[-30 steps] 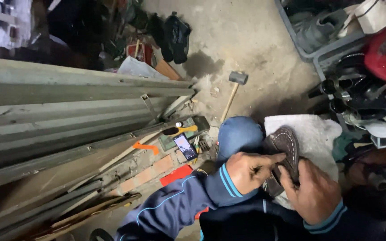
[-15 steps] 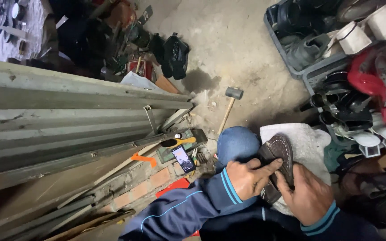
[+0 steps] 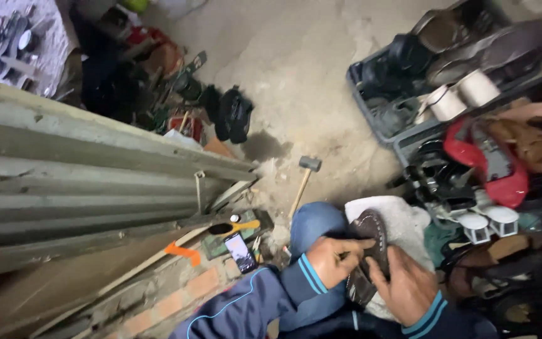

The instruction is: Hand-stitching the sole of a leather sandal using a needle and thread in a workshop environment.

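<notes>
A dark brown shoe (image 3: 369, 248) lies sole-side up on a white cloth (image 3: 403, 223) over my knee in blue jeans (image 3: 312, 223). My left hand (image 3: 330, 258) pinches at the shoe's left edge, fingers closed, maybe on a small tool I cannot make out. My right hand (image 3: 406, 285) grips the shoe from the right and steadies it. Both sleeves are dark blue with light blue stripes.
A hammer (image 3: 303, 176) lies on the concrete floor beyond my knee. A phone (image 3: 241, 252), a brush (image 3: 233, 227) and an orange piece (image 3: 183, 252) sit on bricks at left, by a corrugated metal sheet (image 3: 83, 188). Grey crates (image 3: 403, 135) of shoes and thread spools (image 3: 462, 94) stand at right.
The view has tilted up and shifted, showing more floor and the crates. Both hands stay on the shoe, which now sits lower in the frame.
</notes>
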